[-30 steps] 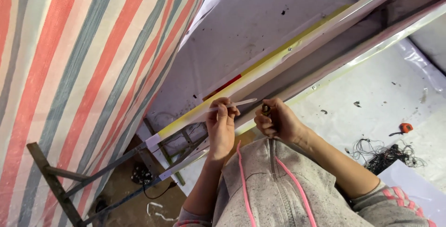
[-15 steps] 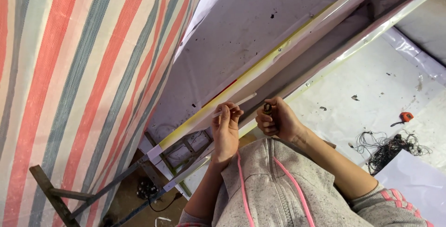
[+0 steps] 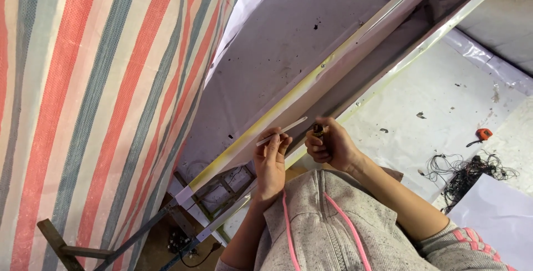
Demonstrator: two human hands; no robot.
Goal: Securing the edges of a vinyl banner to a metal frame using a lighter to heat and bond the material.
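Observation:
My left hand [image 3: 271, 159] pinches a thin white strip [image 3: 282, 131] that points up and to the right. My right hand [image 3: 330, 145] is closed around a small dark and brass-coloured object [image 3: 317, 130], just right of the strip's tip. Both hands hover in front of a long white panel [image 3: 311, 90] with a yellow-stained edge, which runs diagonally from lower left to upper right. My grey zip-up top with pink cords [image 3: 327, 226] fills the bottom of the view.
A red, grey and white striped tarp [image 3: 83, 99] hangs on the left. A metal frame [image 3: 216, 193] holds the panel's lower end. On the white floor sheet at right lie a tangle of black wire [image 3: 466, 174] and a small orange tool [image 3: 484, 134].
The view has shifted slightly, so the hands sit a little lower in the frame. The hands keep the same grip on the strip and the small object.

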